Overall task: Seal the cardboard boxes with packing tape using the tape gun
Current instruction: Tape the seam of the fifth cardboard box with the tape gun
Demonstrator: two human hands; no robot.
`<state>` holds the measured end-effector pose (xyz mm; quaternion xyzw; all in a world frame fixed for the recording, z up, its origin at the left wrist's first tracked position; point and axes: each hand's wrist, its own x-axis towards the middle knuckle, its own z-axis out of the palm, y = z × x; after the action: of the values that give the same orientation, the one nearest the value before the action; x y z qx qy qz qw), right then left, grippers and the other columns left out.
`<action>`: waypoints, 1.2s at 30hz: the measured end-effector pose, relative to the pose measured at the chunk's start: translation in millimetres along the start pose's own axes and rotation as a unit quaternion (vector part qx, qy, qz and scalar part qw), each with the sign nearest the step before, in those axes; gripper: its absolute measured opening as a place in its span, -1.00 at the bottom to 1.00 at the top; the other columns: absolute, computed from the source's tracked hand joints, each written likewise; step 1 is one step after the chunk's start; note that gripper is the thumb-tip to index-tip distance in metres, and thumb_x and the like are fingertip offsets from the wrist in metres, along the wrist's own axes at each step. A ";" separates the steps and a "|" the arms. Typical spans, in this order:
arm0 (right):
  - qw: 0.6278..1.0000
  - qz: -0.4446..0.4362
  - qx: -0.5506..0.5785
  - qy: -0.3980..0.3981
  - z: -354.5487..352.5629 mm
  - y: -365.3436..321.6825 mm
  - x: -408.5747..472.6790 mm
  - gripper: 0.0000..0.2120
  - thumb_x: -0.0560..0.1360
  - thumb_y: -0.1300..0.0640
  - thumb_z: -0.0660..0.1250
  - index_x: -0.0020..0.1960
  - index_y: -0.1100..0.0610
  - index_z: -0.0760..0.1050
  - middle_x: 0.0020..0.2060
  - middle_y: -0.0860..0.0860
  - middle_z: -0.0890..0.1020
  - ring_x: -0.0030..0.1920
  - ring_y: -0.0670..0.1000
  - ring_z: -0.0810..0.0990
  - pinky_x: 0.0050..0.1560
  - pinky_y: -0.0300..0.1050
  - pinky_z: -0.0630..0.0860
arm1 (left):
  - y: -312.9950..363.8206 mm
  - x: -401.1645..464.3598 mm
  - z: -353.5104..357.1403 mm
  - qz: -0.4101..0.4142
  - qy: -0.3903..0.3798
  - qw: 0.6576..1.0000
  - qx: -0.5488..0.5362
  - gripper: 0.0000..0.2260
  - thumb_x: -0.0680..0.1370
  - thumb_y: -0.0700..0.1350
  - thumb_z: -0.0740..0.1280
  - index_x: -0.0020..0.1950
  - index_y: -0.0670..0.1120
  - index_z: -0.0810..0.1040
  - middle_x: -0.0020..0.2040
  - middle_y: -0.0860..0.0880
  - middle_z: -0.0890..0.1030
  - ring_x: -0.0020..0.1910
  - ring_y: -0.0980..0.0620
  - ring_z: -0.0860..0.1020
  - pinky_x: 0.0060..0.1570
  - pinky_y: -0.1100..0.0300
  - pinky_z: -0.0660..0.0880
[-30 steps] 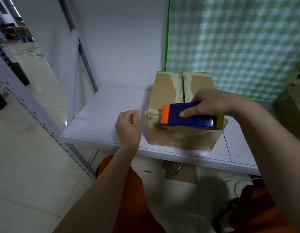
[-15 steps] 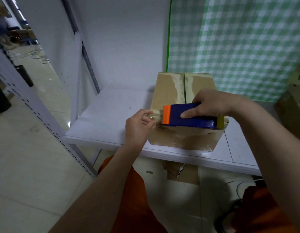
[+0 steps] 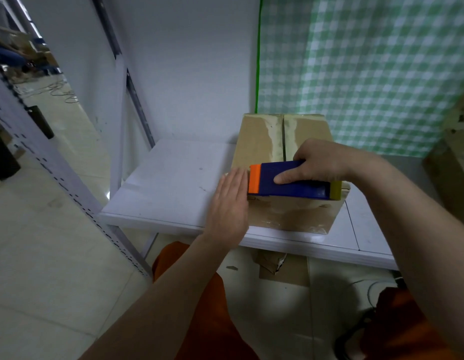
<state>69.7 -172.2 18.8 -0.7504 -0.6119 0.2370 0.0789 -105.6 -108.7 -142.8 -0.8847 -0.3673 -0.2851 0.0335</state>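
Right hand is wrapped around the blue tape gun, thumb along its near side, and the gun is held flat on the near top edge of the cardboard box, its orange end pointing left. Left hand is laid flat, fingers straight and together, against the box's left side at the near corner, just beside the orange end; nothing is gripped by it.

Several slips can be expected from here. If the gun is pulled before the tape end is pressed down at the corner, the strip may be lifted off or wrinkled. If the box is not braced by the flat hand, it may be dragged along the white counter, since it is set near the front edge. The left fingers lie close to the orange end, where a cutting blade is likely fitted, though none can be made out.

Box flaps are closed, with glossy tape already seen along the centre seam; its contents cannot be seen. A torn piece of cardboard is seen on the floor below the counter.
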 end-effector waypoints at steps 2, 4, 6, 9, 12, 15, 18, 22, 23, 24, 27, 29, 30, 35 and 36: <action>1.000 0.003 -0.004 0.011 1.1 0.5 0.6 -0.44 0.33 -0.29 0.41 -0.07 0.23 0.58 -0.25 0.10 0.62 -0.25 0.05 0.57 -0.20 -0.09 0.45 | 2.8 -5.8 3.3 -0.005 -0.034 0.997 0.070 -0.31 0.54 -0.11 0.23 0.56 -0.21 -0.05 0.55 -0.19 0.10 0.55 -0.11 0.01 0.51 -0.01 -0.04; 1.000 0.004 -0.001 0.018 0.6 0.0 0.2 -0.43 0.32 -0.28 0.42 -0.06 0.25 0.58 -0.27 0.09 0.60 -0.27 0.04 0.55 -0.23 -0.11 0.43 | 3.8 -5.4 2.8 -0.006 -0.073 0.989 0.127 -0.22 0.53 -0.05 0.18 0.51 -0.20 -0.31 0.57 -0.19 -0.06 0.55 -0.13 -0.13 0.51 -0.04 -0.12; 1.000 -0.004 -0.001 0.010 0.6 -0.9 -0.9 -0.47 0.33 -0.26 0.43 -0.08 0.22 0.58 -0.29 0.06 0.60 -0.26 0.03 0.56 -0.22 -0.12 0.44 | 5.3 -2.0 0.2 -0.013 -0.108 0.980 0.167 -0.18 0.52 0.00 0.16 0.44 -0.20 -0.44 0.56 -0.19 -0.21 0.53 -0.13 -0.24 0.50 -0.08 -0.18; 0.999 0.010 -0.033 -0.001 -9.7 9.5 -10.7 -0.53 0.35 -0.25 0.42 -0.13 0.18 0.57 -0.30 0.04 0.61 -0.28 0.01 0.57 -0.24 -0.14 0.45 | 7.1 0.2 -2.5 -0.031 -0.140 0.976 0.163 -0.11 0.50 0.03 0.20 0.45 -0.19 -0.47 0.54 -0.17 -0.31 0.52 -0.12 -0.32 0.49 -0.11 -0.18; 0.998 0.047 -0.045 0.004 -34.5 30.8 -30.1 -0.60 0.34 -0.24 0.43 -0.20 0.12 0.58 -0.31 0.01 0.61 -0.29 -0.02 0.57 -0.30 -0.17 0.42 | 8.6 0.4 -3.1 -0.044 -0.147 0.976 0.157 -0.08 0.47 0.01 0.24 0.49 -0.20 -0.41 0.54 -0.17 -0.30 0.52 -0.12 -0.32 0.48 -0.13 -0.17; 0.998 0.051 -0.043 0.005 -36.8 45.6 -36.1 -0.63 0.33 -0.23 0.44 -0.21 0.09 0.57 -0.30 0.00 0.62 -0.28 -0.02 0.59 -0.31 -0.18 0.43 | 17.0 3.3 -2.0 -0.061 -0.140 0.976 0.157 -0.08 0.46 -0.01 0.26 0.49 -0.22 -0.40 0.55 -0.18 -0.28 0.52 -0.13 -0.31 0.49 -0.11 -0.17; 0.996 0.051 -0.069 0.021 -25.8 49.4 -29.2 -0.51 0.34 -0.26 0.43 -0.09 0.19 0.59 -0.23 0.06 0.62 -0.21 0.02 0.59 -0.19 -0.11 0.50 | 31.9 5.7 -4.3 -0.097 -0.129 0.976 0.146 -0.09 0.47 -0.02 0.29 0.51 -0.25 -0.32 0.55 -0.21 -0.22 0.53 -0.15 -0.26 0.50 -0.07 -0.19; 0.996 0.048 -0.071 0.034 -26.9 52.1 -29.4 -0.48 0.35 -0.27 0.41 -0.07 0.21 0.59 -0.21 0.08 0.62 -0.19 0.04 0.60 -0.13 -0.06 0.52 | 52.2 10.3 -3.3 -0.078 -0.095 0.987 0.106 -0.17 0.49 -0.08 0.24 0.53 -0.24 -0.26 0.56 -0.22 -0.20 0.53 -0.14 -0.25 0.50 -0.01 -0.24; 0.996 0.046 -0.074 0.035 -26.5 52.3 -29.3 -0.47 0.34 -0.28 0.41 -0.07 0.20 0.59 -0.21 0.08 0.62 -0.19 0.05 0.60 -0.12 -0.05 0.53 | 57.7 11.8 -1.0 -0.051 -0.097 0.988 0.107 -0.17 0.49 -0.08 0.23 0.53 -0.23 -0.29 0.56 -0.20 -0.23 0.53 -0.13 -0.27 0.50 -0.01 -0.24; 0.996 0.043 -0.076 0.036 -25.4 52.7 -28.5 -0.47 0.34 -0.29 0.41 -0.06 0.20 0.59 -0.21 0.08 0.63 -0.19 0.05 0.60 -0.10 -0.04 0.54 | 62.8 13.3 1.8 -0.029 -0.103 0.988 0.111 -0.17 0.50 -0.06 0.22 0.52 -0.21 -0.32 0.55 -0.19 -0.27 0.52 -0.12 -0.30 0.50 -0.01 -0.24; 0.996 0.039 -0.074 0.037 -23.2 55.7 -27.5 -0.46 0.34 -0.29 0.40 -0.05 0.20 0.59 -0.20 0.08 0.63 -0.18 0.05 0.61 -0.09 -0.03 0.55 | 72.3 16.2 9.8 -0.014 -0.107 0.985 0.134 -0.15 0.52 0.01 0.20 0.51 -0.23 -0.35 0.54 -0.21 -0.31 0.51 -0.14 -0.33 0.50 -0.03 -0.24; 0.996 0.042 -0.064 0.039 -23.0 59.3 -28.2 -0.47 0.35 -0.29 0.40 -0.06 0.19 0.59 -0.22 0.07 0.62 -0.20 0.03 0.60 -0.12 -0.05 0.54 | 72.6 17.4 13.0 -0.020 -0.105 0.983 0.147 -0.15 0.52 0.02 0.19 0.51 -0.23 -0.35 0.54 -0.22 -0.30 0.51 -0.16 -0.32 0.49 -0.04 -0.27; 0.996 0.041 -0.061 0.041 -22.6 60.6 -28.1 -0.48 0.35 -0.29 0.39 -0.07 0.18 0.58 -0.24 0.05 0.62 -0.22 0.02 0.59 -0.13 -0.06 0.53 | 71.3 18.3 14.0 -0.020 -0.108 0.983 0.150 -0.15 0.51 0.02 0.19 0.50 -0.23 -0.36 0.54 -0.22 -0.30 0.51 -0.16 -0.32 0.49 -0.04 -0.28; 0.998 0.030 -0.054 0.025 -22.1 63.9 -30.9 -0.59 0.36 -0.27 0.40 -0.21 0.09 0.50 -0.29 0.00 0.57 -0.29 -0.05 0.54 -0.33 -0.22 0.41 | 63.4 21.8 17.4 -0.010 -0.105 0.983 0.149 -0.10 0.44 -0.03 0.24 0.50 -0.22 -0.36 0.55 -0.22 -0.25 0.52 -0.15 -0.29 0.49 -0.04 -0.27; 0.998 0.037 -0.052 0.022 -26.5 68.8 -35.4 -0.60 0.35 -0.26 0.41 -0.24 0.08 0.49 -0.30 -0.01 0.56 -0.29 -0.05 0.53 -0.35 -0.21 0.38 | 62.7 21.7 18.6 -0.009 -0.109 0.983 0.149 -0.09 0.43 -0.03 0.25 0.51 -0.22 -0.35 0.55 -0.22 -0.23 0.52 -0.15 -0.28 0.49 -0.04 -0.26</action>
<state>137.4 -217.9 23.1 -0.7809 -0.5931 0.1910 0.0443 -42.4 -135.7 -137.4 -0.8921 -0.4153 -0.1295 0.1219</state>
